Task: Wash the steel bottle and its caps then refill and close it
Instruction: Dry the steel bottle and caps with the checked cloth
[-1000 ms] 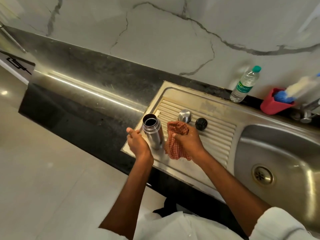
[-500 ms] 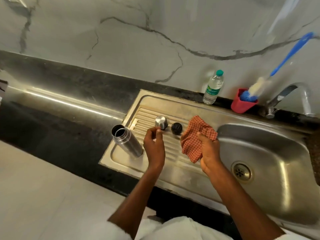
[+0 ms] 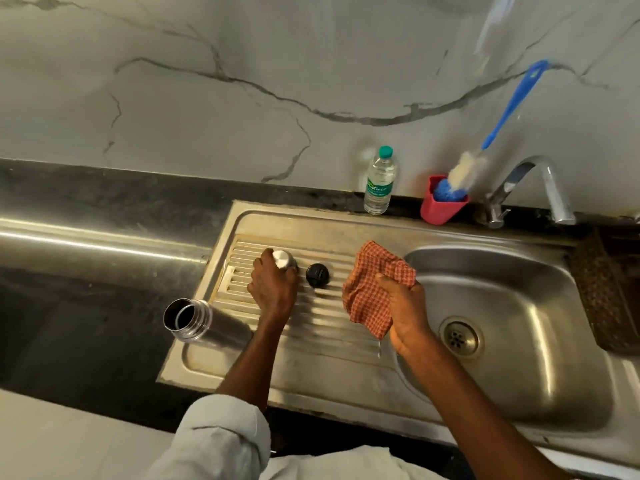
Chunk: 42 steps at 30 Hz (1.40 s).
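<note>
The open steel bottle (image 3: 199, 322) stands uncapped at the left corner of the ribbed drainboard (image 3: 322, 327). My left hand (image 3: 272, 287) curls its fingers round the steel outer cap (image 3: 283, 259) on the drainboard. Just right of it lies the black inner cap (image 3: 317, 274), untouched. My right hand (image 3: 403, 308) grips a crumpled orange checked cloth (image 3: 372, 292) at the edge between drainboard and sink basin (image 3: 512, 323).
A plastic water bottle (image 3: 380, 181) with a green cap stands at the wall behind the drainboard. A red holder (image 3: 441, 209) carries a blue-handled bottle brush (image 3: 498, 133). The tap (image 3: 535, 188) arches over the basin; its drain (image 3: 460, 336) sits low. Dark counter (image 3: 86, 271) extends left.
My left hand let go of the bottle, reached across and now grips the steel cap. My right hand carried the cloth rightward toward the basin. The view swung to the right.
</note>
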Each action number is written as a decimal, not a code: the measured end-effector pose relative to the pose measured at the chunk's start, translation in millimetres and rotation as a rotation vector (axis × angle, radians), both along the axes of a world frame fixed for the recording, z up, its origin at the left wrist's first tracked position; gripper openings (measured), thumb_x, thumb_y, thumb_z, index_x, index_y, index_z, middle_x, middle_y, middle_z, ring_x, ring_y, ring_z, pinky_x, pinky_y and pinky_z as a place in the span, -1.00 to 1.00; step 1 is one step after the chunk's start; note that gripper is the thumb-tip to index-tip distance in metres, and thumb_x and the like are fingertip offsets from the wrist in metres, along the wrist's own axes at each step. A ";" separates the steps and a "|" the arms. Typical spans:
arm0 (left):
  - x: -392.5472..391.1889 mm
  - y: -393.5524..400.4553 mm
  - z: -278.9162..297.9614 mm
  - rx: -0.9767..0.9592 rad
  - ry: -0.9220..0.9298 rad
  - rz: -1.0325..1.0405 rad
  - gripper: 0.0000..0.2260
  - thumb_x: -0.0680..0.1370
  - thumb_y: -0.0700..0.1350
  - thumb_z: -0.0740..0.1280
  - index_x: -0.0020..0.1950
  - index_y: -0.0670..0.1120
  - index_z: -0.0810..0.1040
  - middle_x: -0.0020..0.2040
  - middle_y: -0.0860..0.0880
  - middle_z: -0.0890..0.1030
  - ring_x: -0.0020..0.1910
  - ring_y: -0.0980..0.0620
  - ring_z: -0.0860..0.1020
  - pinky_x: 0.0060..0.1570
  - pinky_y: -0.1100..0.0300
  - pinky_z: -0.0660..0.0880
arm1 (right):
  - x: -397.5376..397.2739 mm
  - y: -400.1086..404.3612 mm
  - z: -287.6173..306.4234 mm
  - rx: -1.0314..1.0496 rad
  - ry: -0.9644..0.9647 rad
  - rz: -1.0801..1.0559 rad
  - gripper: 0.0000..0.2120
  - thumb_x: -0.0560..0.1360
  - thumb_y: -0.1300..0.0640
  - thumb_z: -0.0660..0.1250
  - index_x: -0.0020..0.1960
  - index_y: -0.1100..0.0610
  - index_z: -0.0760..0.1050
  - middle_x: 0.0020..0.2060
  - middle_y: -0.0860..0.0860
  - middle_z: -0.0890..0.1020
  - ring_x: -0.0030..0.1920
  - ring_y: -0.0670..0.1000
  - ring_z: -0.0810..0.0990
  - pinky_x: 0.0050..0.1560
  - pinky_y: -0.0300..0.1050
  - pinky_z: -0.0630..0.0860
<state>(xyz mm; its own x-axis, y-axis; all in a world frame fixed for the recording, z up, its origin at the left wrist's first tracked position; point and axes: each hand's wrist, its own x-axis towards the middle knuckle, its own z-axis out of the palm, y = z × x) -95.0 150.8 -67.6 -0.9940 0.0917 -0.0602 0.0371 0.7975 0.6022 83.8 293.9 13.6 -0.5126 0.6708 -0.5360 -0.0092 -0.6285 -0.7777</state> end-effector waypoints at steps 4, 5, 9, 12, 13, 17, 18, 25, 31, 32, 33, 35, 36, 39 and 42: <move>17.6 6.2 35.3 0.343 0.091 0.067 -0.46 0.53 0.04 0.55 0.44 -0.01 0.44 0.29 -0.07 0.48 0.15 -0.04 0.58 0.16 0.06 0.58 | 11.6 7.7 2.2 0.036 0.004 -0.022 -0.80 0.57 0.39 0.34 0.04 0.15 0.64 -0.17 0.03 0.75 -0.19 0.01 0.73 -0.25 -0.11 0.66; 24.8 11.1 48.6 0.460 0.086 0.052 -0.46 0.53 0.02 0.57 0.44 -0.01 0.45 0.28 -0.06 0.46 0.13 0.03 0.58 0.09 0.21 0.58 | 14.6 10.7 2.9 0.054 0.002 -0.031 -0.80 0.57 0.39 0.34 0.03 0.14 0.64 -0.18 0.01 0.75 -0.18 0.02 0.73 -0.24 -0.10 0.66; 70.9 36.5 95.0 0.806 0.034 -0.115 -0.45 0.50 -0.08 0.61 0.43 0.06 0.49 0.30 -0.05 0.42 0.20 0.05 0.58 0.08 0.26 0.64 | 30.6 20.0 17.0 0.174 0.004 -0.146 -0.77 0.56 0.36 0.36 0.00 0.05 0.66 -0.20 -0.06 0.76 -0.12 0.02 0.72 -0.09 -0.01 0.64; 121.4 54.8 91.1 0.716 0.055 -0.253 -0.43 0.47 -0.14 0.62 0.42 0.03 0.52 0.29 -0.05 0.43 0.18 0.04 0.58 0.08 0.23 0.65 | 48.5 34.5 41.5 0.275 0.077 -0.241 -0.75 0.57 0.38 0.34 0.02 0.05 0.64 -0.22 -0.13 0.75 -0.17 -0.10 0.73 -0.14 -0.12 0.67; 137.1 61.3 87.8 0.710 0.004 -0.265 -0.45 0.45 -0.15 0.63 0.39 0.04 0.54 0.28 -0.07 0.45 0.16 0.02 0.59 0.08 0.20 0.65 | 54.6 41.9 48.2 0.302 0.105 -0.233 -0.74 0.57 0.38 0.35 0.02 0.04 0.65 -0.21 -0.12 0.76 -0.14 -0.09 0.74 -0.09 -0.12 0.67; 171.8 86.2 82.6 0.809 -0.185 -0.314 -0.49 0.43 -0.20 0.64 0.30 0.11 0.60 0.26 -0.01 0.53 0.13 0.04 0.65 0.07 0.30 0.61 | 82.9 67.4 59.0 0.374 0.108 -0.247 -0.76 0.55 0.38 0.35 -0.04 0.08 0.68 -0.19 -0.03 0.76 -0.09 0.07 0.73 0.03 0.04 0.64; 177.1 93.6 83.6 0.874 -0.276 -0.293 -0.51 0.43 -0.24 0.63 0.28 0.08 0.64 0.23 -0.02 0.61 0.14 0.03 0.67 0.10 0.24 0.63 | 91.7 71.1 60.4 0.377 0.096 -0.246 -0.76 0.55 0.39 0.34 -0.03 0.10 0.69 -0.20 -0.03 0.76 -0.11 0.06 0.72 -0.01 0.00 0.65; 210.4 125.2 90.3 1.541 -1.125 -0.173 -0.33 0.46 -0.20 0.60 0.52 -0.09 0.43 0.44 -0.28 0.56 0.31 -0.19 0.63 0.23 -0.07 0.63 | 137.5 87.9 64.8 0.191 0.106 -0.241 -0.81 0.61 0.33 0.31 0.05 0.10 0.64 -0.08 0.07 0.75 -0.12 0.02 0.75 -0.10 -0.04 0.70; 231.5 142.2 120.3 1.269 -0.723 -0.229 -0.41 0.38 -0.23 0.64 0.35 0.06 0.56 0.34 -0.17 0.65 0.18 -0.13 0.68 0.08 -0.02 0.62 | 174.3 116.3 67.2 0.278 0.087 -0.302 -0.78 0.56 0.32 0.37 -0.10 0.03 0.67 -0.12 0.06 0.75 -0.04 0.12 0.74 0.08 0.16 0.66; 234.8 144.5 127.0 1.241 -0.602 -0.263 -0.42 0.40 -0.23 0.64 0.36 0.06 0.57 0.27 -0.10 0.70 0.21 -0.11 0.69 0.13 -0.02 0.63 | 180.3 119.5 68.7 0.299 0.085 -0.314 -0.77 0.56 0.33 0.36 -0.11 0.03 0.65 -0.16 0.01 0.74 -0.11 0.03 0.73 0.00 0.06 0.66; 237.8 147.4 130.4 1.181 -0.467 -0.299 -0.43 0.42 -0.24 0.63 0.37 0.06 0.57 0.21 0.01 0.72 0.21 -0.05 0.69 0.17 0.03 0.64 | 186.4 122.5 69.5 0.307 0.096 -0.330 -0.75 0.57 0.35 0.35 -0.10 0.02 0.63 -0.20 -0.03 0.72 -0.18 -0.07 0.72 -0.08 -0.04 0.66; 241.4 154.0 122.1 0.940 -0.219 -0.379 -0.45 0.45 -0.18 0.63 0.37 0.14 0.57 0.15 0.21 0.71 0.15 0.13 0.69 0.14 0.18 0.65 | 193.8 126.9 68.9 0.315 0.100 -0.359 -0.73 0.57 0.37 0.33 -0.09 0.02 0.61 -0.23 -0.10 0.70 -0.26 -0.19 0.69 -0.18 -0.19 0.63; 247.1 157.7 116.1 0.769 -0.144 -0.421 -0.46 0.44 -0.10 0.64 0.34 0.21 0.57 0.13 0.25 0.69 0.12 0.17 0.68 0.13 0.17 0.65 | 197.7 128.2 68.0 0.326 0.092 -0.369 -0.72 0.57 0.38 0.32 -0.09 0.02 0.61 -0.24 -0.12 0.70 -0.26 -0.21 0.69 -0.19 -0.23 0.62; 262.8 166.3 96.9 0.508 -0.145 -0.432 -0.52 0.40 0.05 0.65 0.28 0.19 0.61 0.12 0.17 0.70 0.10 0.10 0.68 0.12 -0.02 0.66 | 205.7 127.4 63.1 0.357 0.067 -0.365 -0.69 0.57 0.41 0.31 -0.10 0.01 0.63 -0.29 -0.16 0.71 -0.23 -0.22 0.69 -0.22 -0.31 0.59; 270.0 179.7 104.8 0.552 -0.118 -0.435 -0.56 0.44 0.00 0.63 0.28 0.14 0.60 0.14 0.13 0.69 0.12 0.09 0.67 0.12 0.08 0.65 | 213.7 127.9 64.7 0.381 0.037 -0.348 -0.70 0.57 0.36 0.34 -0.11 -0.03 0.63 -0.26 -0.19 0.71 -0.19 -0.25 0.69 -0.18 -0.34 0.59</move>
